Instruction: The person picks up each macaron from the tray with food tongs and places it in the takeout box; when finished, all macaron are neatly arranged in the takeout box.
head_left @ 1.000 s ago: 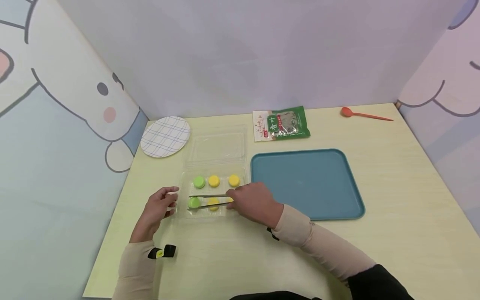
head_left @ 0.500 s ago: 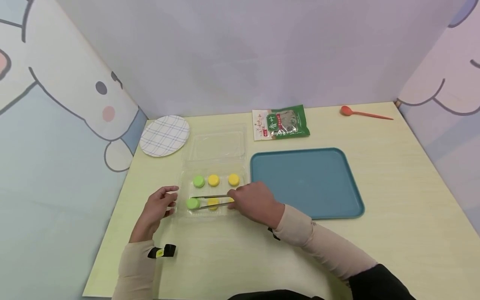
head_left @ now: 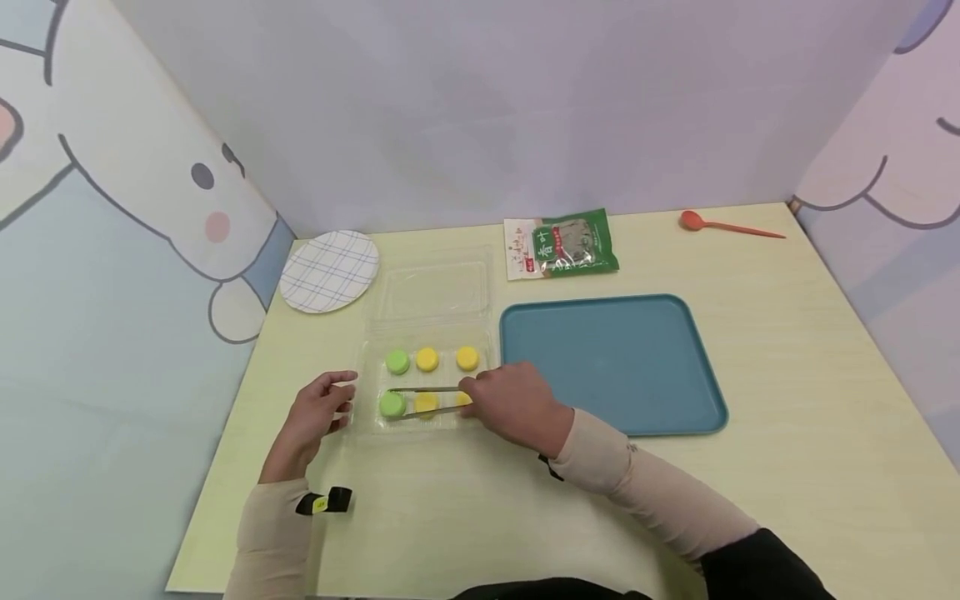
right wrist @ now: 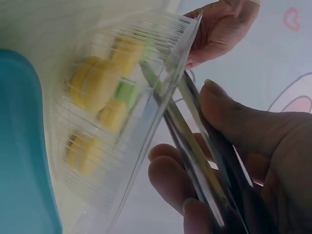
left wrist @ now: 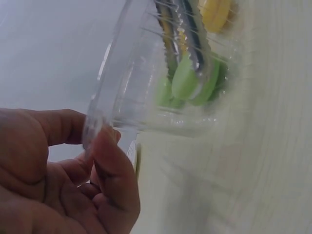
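Note:
My left hand point(head_left: 318, 417) pinches the left rim of a clear plastic clamshell box point(left wrist: 105, 63) between thumb and fingers. The box's lid point(head_left: 431, 287) lies folded back behind it. In my right hand point(head_left: 521, 406) are metal tongs point(right wrist: 187, 146), held between thumb and fingers and reaching left over the box. Their serrated tips are at the front green macaron point(head_left: 392, 405), one on either side in the head view. A second green macaron point(head_left: 397, 361) sits behind it. Several yellow macarons point(head_left: 427, 359) fill out the two rows; the front right one is partly hidden by my right hand.
A blue tray point(head_left: 611, 367) lies right of the box. Farther back are a green and white spice packet point(head_left: 562, 245) and a red spoon point(head_left: 693, 221). A checked plate point(head_left: 330, 272) lies at the back left. Walls border the table behind and at both sides.
The tongs have shifted slightly right, and the front green macaron has moved a little right with their tips. My left hand has stayed at the box's rim.

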Motion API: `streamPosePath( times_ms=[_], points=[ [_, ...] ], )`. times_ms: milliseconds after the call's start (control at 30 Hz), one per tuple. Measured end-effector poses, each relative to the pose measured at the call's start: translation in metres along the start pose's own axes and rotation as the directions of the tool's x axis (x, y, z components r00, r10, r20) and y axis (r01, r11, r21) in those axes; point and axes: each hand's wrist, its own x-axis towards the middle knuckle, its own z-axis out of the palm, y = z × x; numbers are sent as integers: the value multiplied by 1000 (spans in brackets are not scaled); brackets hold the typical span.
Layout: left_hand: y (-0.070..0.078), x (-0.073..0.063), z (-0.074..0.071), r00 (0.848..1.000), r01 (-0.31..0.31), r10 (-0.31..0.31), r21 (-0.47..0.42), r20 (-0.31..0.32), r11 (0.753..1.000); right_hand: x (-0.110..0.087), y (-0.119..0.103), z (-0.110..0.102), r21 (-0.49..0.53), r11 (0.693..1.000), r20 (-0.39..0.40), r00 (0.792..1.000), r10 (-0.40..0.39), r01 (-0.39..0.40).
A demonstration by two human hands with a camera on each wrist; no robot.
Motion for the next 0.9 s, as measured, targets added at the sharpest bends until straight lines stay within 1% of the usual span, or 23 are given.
streamPosePath(
  times_ms=[100, 200, 400, 600, 800, 900],
  points=[
    [0, -1, 1, 1000, -5, 5, 2, 0, 1000, -1, 0, 1, 37, 999, -3, 1000, 18, -18],
    [0, -1, 0, 1000, -11, 11, 4, -1, 1000, -4, 2, 2, 97, 995, -13, 999, 36, -34],
    [0, -2, -1, 1000, -14, 14, -2, 8, 1000, -14, 10, 7, 184, 982, -86, 995, 53, -37],
    [0, -3, -1, 1000, -10, 10, 14, 5, 1000, -27, 20, 9, 201, 978, -159, 983, 89, -56],
    [1, -2, 0, 1000, 2, -2, 22, 5, 1000, -43, 28, 9, 209, 977, -229, 970, 78, -30],
    [1, -1, 1, 1000, -1, 1, 22, 4, 1000, -51, 34, 11, 212, 977, -271, 958, 90, -32]
  ],
)
